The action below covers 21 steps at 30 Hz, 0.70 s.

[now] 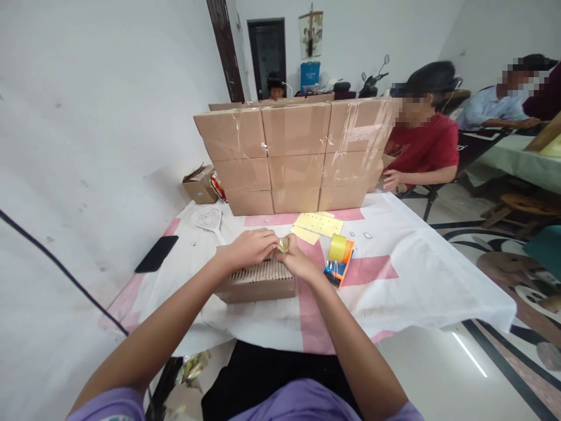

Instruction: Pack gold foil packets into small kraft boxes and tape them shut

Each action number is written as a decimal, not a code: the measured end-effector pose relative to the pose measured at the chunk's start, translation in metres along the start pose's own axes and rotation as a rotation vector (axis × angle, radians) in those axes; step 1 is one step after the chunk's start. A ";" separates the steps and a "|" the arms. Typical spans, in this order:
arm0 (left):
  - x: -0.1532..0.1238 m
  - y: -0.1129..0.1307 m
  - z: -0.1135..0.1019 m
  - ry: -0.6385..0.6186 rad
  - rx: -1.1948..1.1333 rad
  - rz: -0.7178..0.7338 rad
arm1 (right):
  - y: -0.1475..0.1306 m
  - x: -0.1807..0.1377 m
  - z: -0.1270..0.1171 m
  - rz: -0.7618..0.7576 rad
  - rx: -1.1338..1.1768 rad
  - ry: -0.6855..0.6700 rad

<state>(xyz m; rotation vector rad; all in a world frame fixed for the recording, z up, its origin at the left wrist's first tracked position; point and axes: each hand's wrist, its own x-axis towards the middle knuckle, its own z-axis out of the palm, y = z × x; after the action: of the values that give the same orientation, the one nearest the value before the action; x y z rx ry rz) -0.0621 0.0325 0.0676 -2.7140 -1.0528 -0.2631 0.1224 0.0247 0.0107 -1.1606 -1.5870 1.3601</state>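
Observation:
A small cardboard box [258, 291] sits in front of me near the table's front edge, a ridged corrugated strip along its upper side. My left hand [254, 248] rests over the box, its fingers bent round to a shiny yellowish piece [283, 245]. From the other side my right hand [295, 257] pinches that same piece, which may be film or tape. My fingers partly cover it, and the box's top is largely hidden. To the right lies an orange and blue tape dispenser [344, 266] with a yellow tape roll [337, 248].
Stacked cardboard boxes [293, 158] form a wall at the table's back. Yellow sheets [318, 225], a white slotted scoop [209, 220] and a black phone-like slab [156, 254] lie around. An opened box [200, 184] stands back left. A person in red [432, 143] sits right.

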 end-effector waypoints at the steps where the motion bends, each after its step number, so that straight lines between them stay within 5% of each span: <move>1: 0.001 -0.002 -0.005 -0.028 -0.046 0.048 | 0.001 0.000 -0.001 -0.011 0.004 -0.009; 10: 0.012 -0.012 -0.015 -0.147 -0.136 0.218 | 0.004 -0.002 0.000 -0.061 0.040 0.006; 21: 0.012 -0.012 0.016 -0.006 -0.342 -0.095 | 0.001 -0.004 0.002 -0.074 0.007 0.029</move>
<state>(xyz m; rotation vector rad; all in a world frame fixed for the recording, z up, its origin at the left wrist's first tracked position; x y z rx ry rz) -0.0600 0.0534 0.0570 -2.9643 -1.2415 -0.4926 0.1220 0.0199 0.0091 -1.1019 -1.5879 1.2954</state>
